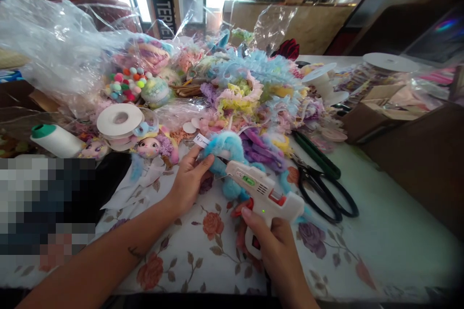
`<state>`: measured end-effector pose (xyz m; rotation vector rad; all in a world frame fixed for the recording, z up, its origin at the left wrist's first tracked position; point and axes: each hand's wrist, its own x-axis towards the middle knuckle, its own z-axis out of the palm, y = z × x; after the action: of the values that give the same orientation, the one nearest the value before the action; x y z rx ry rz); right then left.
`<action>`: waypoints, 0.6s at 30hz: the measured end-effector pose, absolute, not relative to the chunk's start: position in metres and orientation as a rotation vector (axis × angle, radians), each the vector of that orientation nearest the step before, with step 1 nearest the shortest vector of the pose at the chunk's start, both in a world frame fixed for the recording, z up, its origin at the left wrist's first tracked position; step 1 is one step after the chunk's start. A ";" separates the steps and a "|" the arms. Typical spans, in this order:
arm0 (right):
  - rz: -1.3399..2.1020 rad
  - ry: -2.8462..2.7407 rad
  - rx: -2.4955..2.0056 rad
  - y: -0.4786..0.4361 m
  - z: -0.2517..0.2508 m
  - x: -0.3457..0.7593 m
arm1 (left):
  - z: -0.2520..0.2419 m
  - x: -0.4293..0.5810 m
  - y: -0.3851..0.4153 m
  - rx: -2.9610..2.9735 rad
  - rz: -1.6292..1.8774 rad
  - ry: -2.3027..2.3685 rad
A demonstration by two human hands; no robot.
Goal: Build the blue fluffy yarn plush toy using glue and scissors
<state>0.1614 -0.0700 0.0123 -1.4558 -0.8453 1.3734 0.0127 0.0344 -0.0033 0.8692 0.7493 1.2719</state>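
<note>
Wrapped around its handle and trigger, my right hand (275, 241) grips a white hot glue gun (266, 190), whose small green light is lit. The gun's nozzle points left at a fluffy light-blue curved piece (230, 144). My left hand (188, 178) pinches the left side of that piece; whether nozzle and fluff touch I cannot tell. A small white tag (200, 141) with dark lettering sticks up beside my left fingertips. Purple fuzzy strips (259, 149) lie just behind the gun. Part of the blue fluff is hidden by the gun.
Black-handled scissors (322, 193) and a green-handled tool (319, 154) lie to the right, near a cardboard box (384, 106). A ribbon spool (120, 120), thread cone (56, 140) and doll heads (148, 146) stand left. Ruffled trims (250, 67) and clear plastic (47, 43) heap up behind.
</note>
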 end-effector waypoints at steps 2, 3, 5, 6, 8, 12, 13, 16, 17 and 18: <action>1.377 -0.834 -1.461 -0.070 0.013 0.160 | -0.003 0.013 0.034 0.870 1.272 0.752; 1.376 -0.832 -1.464 -0.070 0.014 0.160 | -0.003 0.013 0.034 0.872 1.272 0.753; 1.369 -0.831 -1.473 -0.070 0.015 0.159 | -0.003 0.013 0.034 0.877 1.272 0.751; 1.365 -0.833 -1.478 -0.070 0.015 0.159 | -0.003 0.013 0.034 0.878 1.272 0.750; 1.357 -0.838 -1.486 -0.070 0.014 0.159 | -0.003 0.013 0.034 0.876 1.271 0.751; 1.348 -0.837 -1.499 -0.070 0.013 0.159 | -0.003 0.013 0.034 0.863 1.267 0.753; 1.346 -0.832 -1.502 -0.070 0.013 0.159 | -0.003 0.013 0.034 0.860 1.268 0.750; 1.340 -0.830 -1.511 -0.070 0.014 0.158 | -0.003 0.013 0.034 0.854 1.272 0.743; 1.339 -0.832 -1.514 -0.070 0.014 0.158 | -0.004 0.013 0.034 0.856 1.273 0.742; 1.338 -0.832 -1.515 -0.070 0.015 0.158 | -0.004 0.013 0.034 0.862 1.272 0.741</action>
<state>0.1581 -0.0699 0.0147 -1.5154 -0.8324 1.3379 0.0127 0.0337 -0.0038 0.8616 0.7411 1.2717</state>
